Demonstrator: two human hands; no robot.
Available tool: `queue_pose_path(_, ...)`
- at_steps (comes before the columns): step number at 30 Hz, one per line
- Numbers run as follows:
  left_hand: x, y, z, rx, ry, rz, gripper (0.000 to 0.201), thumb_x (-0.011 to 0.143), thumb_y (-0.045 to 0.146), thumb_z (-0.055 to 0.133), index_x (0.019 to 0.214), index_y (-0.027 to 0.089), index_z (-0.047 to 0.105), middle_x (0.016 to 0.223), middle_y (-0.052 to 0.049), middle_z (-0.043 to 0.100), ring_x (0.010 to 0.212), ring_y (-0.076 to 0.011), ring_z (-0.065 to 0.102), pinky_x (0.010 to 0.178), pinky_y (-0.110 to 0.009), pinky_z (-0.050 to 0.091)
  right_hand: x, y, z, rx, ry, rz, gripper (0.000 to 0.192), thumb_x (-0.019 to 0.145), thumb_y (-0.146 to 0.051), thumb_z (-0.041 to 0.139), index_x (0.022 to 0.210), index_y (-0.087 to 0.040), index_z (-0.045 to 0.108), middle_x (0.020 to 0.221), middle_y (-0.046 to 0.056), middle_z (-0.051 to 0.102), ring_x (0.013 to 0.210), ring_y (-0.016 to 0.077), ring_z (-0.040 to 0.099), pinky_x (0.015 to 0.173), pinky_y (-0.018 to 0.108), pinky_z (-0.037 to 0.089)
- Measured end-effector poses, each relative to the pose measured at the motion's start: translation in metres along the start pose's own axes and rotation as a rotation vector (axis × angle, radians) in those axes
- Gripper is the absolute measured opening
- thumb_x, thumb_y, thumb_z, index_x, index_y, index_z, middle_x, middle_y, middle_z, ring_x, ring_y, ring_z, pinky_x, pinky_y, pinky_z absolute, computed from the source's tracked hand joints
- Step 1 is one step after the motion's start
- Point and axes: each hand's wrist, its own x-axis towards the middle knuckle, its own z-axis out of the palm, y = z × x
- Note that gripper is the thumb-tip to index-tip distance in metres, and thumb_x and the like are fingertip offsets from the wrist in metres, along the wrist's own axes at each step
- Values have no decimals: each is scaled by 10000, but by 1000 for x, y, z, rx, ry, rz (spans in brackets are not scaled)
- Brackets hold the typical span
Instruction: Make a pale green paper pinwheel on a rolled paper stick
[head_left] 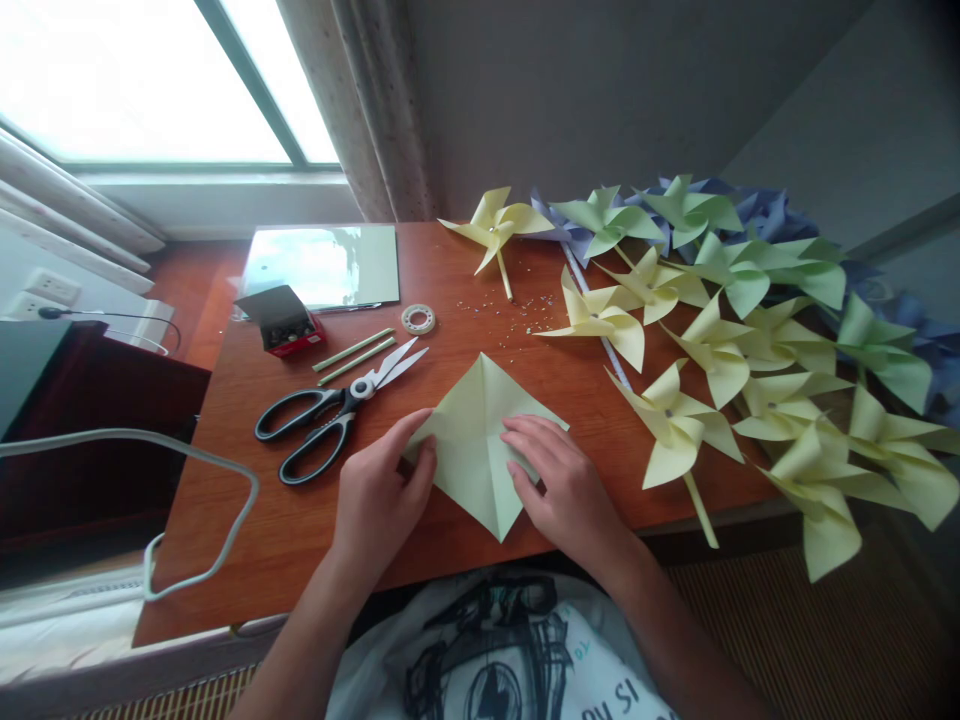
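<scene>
Pale green paper square (465, 455), center-creased, at near middle of wooden desk (232, 540), corners pointing far and near. Left hand (384, 488): grasping the left corner, thumb against fingers. Right hand (562, 475): fingers on right half; pinching or merely resting, cannot tell. Scissors (363, 389) to left, blades parted; tape roll (430, 322) just beyond; paper pinwheels (679, 430) crowd the right.

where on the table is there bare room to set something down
The table is bare between the scissors, left hand and front edge; a smaller patch lies above the tape roll. The paper fills the middle; pinwheels crowd the right side.
</scene>
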Motion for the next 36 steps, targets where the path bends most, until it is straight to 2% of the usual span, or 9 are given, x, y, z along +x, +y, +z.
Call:
queue_pose_path(5, 0, -4, -3, -42, -48, -22, 334, 917, 354, 580, 1158, 160, 704, 765, -10, 706, 519, -115, 529, 546, -218, 442, -2, 1, -4, 41, 41, 11, 333, 939, -106, 540, 1229, -228, 650, 1263, 107, 703, 1241, 264, 616, 1081, 500, 522)
queue_pose_path(12, 1, -2, -7, -236, -55, -141, 349, 885, 397, 632, 1122, 155, 717, 712, 7, 647, 516, -114, 478, 497, -215, 399, -1, 4, -17, 43, 253, 51, 329, 912, -98, 578, 1196, -235, 671, 1240, 103, 708, 1232, 272, 614, 1091, 500, 498)
queue_pose_path(16, 3, -4, -10, -336, -52, -208, 349, 864, 411, 667, 1101, 162, 727, 657, 23, 587, 500, -105, 415, 463, -209, 341, -2, 9, -22, 119, 302, 215, 355, 912, -177, 623, 1261, -241, 639, 1365, 114, 639, 1284, 287, 588, 1114, 523, 472)
queue_pose_path(21, 3, -7, -12, -469, -57, -294, 369, 839, 425, 708, 1101, 167, 729, 679, 12, 611, 531, -116, 471, 497, -211, 377, -5, 8, -19, 543, 239, 480, 389, 938, -276, 641, 1322, -248, 585, 1333, 114, 672, 1269, 257, 627, 983, 410, 578)
queue_pose_path(25, 4, -7, -13, -543, -69, -335, 391, 833, 435, 722, 1121, 171, 720, 705, 3, 640, 543, -126, 505, 514, -219, 403, -4, 6, -15, 606, 282, 530, 320, 913, -295, 677, 1229, -247, 656, 1334, 104, 680, 1292, 263, 610, 921, 357, 591)
queue_pose_path(27, 4, -8, -13, -547, -71, -340, 401, 830, 441, 725, 1123, 167, 720, 722, -5, 653, 547, -127, 505, 511, -219, 400, -2, 6, -13, 631, 303, 533, 297, 910, -297, 678, 1203, -246, 672, 1293, 95, 703, 1221, 253, 652, 904, 350, 594)
queue_pose_path(31, 5, -8, -13, -562, -59, -345, 419, 824, 443, 729, 1137, 163, 720, 761, -16, 677, 568, -132, 526, 522, -220, 414, -2, 8, -12, 658, 293, 563, 260, 915, -326, 667, 1159, -236, 691, 1087, 70, 768, 890, 219, 736, 777, 349, 617)
queue_pose_path(33, 5, -8, -13, -578, -56, -342, 423, 825, 438, 731, 1150, 166, 716, 772, -15, 679, 573, -131, 533, 526, -218, 419, -2, 9, -12, 656, 298, 566, 248, 910, -332, 671, 1136, -232, 698, 1037, 63, 775, 861, 220, 735, 767, 352, 617)
queue_pose_path(36, 5, -9, -13, -586, -65, -340, 442, 830, 437, 730, 1184, 172, 703, 779, -14, 680, 577, -134, 543, 523, -217, 418, -3, 11, -12, 657, 321, 559, 239, 901, -321, 683, 1122, -232, 703, 1064, 68, 770, 923, 227, 733, 814, 357, 613)
